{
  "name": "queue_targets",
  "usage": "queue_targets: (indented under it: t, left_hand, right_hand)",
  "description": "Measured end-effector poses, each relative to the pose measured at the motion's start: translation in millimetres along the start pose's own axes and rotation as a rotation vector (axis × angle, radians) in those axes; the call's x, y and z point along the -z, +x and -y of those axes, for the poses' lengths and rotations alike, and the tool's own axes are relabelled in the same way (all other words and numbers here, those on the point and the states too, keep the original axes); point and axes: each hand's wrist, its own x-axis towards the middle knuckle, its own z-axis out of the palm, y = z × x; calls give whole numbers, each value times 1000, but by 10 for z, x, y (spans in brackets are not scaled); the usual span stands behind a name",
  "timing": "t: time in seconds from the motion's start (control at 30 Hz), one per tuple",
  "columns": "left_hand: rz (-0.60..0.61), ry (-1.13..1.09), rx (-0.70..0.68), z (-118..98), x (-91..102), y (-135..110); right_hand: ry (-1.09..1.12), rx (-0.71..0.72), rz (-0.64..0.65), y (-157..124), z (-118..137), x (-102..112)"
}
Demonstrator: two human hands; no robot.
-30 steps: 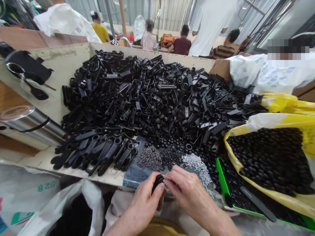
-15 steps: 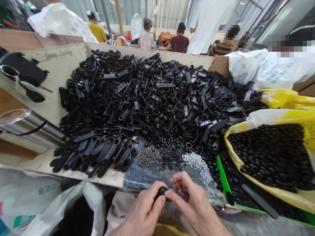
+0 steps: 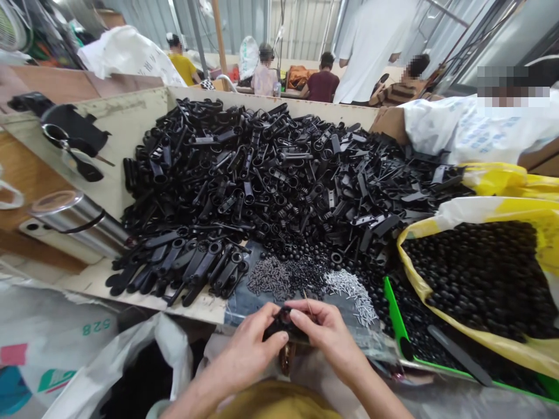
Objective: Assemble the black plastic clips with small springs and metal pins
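A black plastic part (image 3: 283, 325) is between my hands at the near edge of the bench. My left hand (image 3: 254, 339) is closed round its left side, thumb below. My right hand (image 3: 322, 327) pinches the right side, and a thin brownish rod (image 3: 307, 301) sticks up between its fingers. Much of the part is hidden by my fingers. Just beyond lie small grey-brown pieces (image 3: 268, 277), small black pieces (image 3: 304, 276) and silvery pins (image 3: 349, 289) on a dark cloth (image 3: 244, 309).
A large heap of black plastic parts (image 3: 262, 163) fills the bin behind. Longer black arms (image 3: 187, 265) lie in rows at left, beside a steel flask (image 3: 87, 221). On the right are a yellow-edged sack (image 3: 419, 291) of black balls and a green-edged tray (image 3: 396, 323). People sit farther back.
Both hands have moved slightly forward and turned the black part, so more of it shows. The view has shifted, making the left side of the bench appear farther right.
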Motion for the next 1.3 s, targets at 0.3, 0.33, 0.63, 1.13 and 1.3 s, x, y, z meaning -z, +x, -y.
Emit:
queue_targets:
  t: [0.3, 0.33, 0.63, 1.13, 1.3]
  left_hand:
    - [148, -382, 108, -74, 28, -44]
    - [141, -386, 107, -80, 29, -50]
    - [86, -313, 156, 87, -26, -61]
    - [-367, 677, -56, 62, -31, 321]
    - [-317, 713, -128, 162, -17, 326]
  right_hand:
    - [-284, 236, 10, 71, 52, 1]
    - [-287, 235, 20, 73, 47, 2]
    - [-344, 272, 62, -25, -5, 0]
    - [-681, 297, -91, 11, 55, 383]
    - [-668, 306, -91, 34, 72, 322]
